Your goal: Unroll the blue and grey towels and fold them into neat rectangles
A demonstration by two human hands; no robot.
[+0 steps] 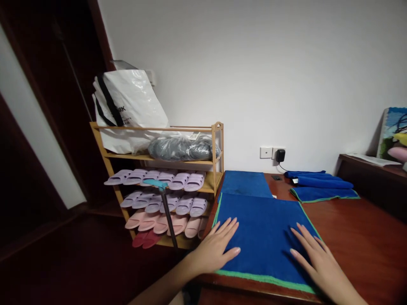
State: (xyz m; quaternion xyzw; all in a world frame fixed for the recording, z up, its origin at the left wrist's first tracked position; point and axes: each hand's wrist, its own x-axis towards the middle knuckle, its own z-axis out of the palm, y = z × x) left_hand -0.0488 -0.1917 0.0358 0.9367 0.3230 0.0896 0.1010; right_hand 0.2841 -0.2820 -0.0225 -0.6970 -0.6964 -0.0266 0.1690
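A blue towel with a green edge [263, 228] lies spread flat on the dark red-brown wooden table [359, 237]. My left hand [218, 248] lies flat on the towel's left edge, fingers stretched out and apart. My right hand [316, 254] rests flat on the towel's right side, fingers also stretched out. Neither hand holds anything. A second blue towel [245, 184] lies flat just behind the first.
A stack of folded blue towels [321, 186] sits at the back right of the table. A wall socket with a black charger [280, 155] is behind. Left of the table stands a wooden rack [219, 148] of several pink and lilac slippers, with a white bag [127, 106] on top.
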